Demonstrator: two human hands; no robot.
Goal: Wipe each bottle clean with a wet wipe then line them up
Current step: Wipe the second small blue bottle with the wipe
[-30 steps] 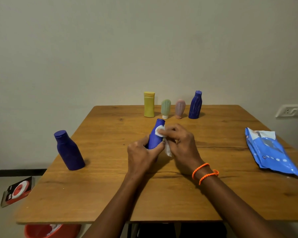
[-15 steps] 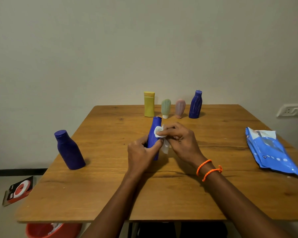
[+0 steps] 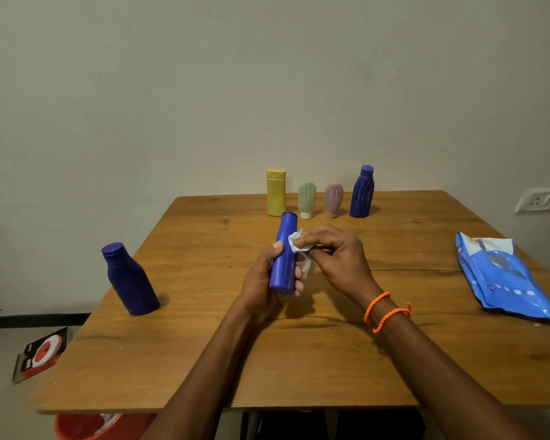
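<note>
Dark blue bottle (image 3: pixel 129 279) stands at desk (image 3: pixel 204 360) left edge. Our left hand (image 3: pixel 261 281) grips slim blue bottle (image 3: pixel 285 254) mid-desk; right hand (image 3: pixel 337 258) pinches wet wipe (image 3: pixel 296 244) against it. Four bottles lined behind; wipes pack (image 3: pixel 502 277) right.

Slim blue bottle (image 3: pixel 285 254) tilted, gripped; white wipe (image 3: pixel 297 246) touching it.

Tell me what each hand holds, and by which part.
The left hand grips the slim blue bottle round its lower body. The right hand pinches a crumpled wet wipe against the bottle's upper side.
</note>
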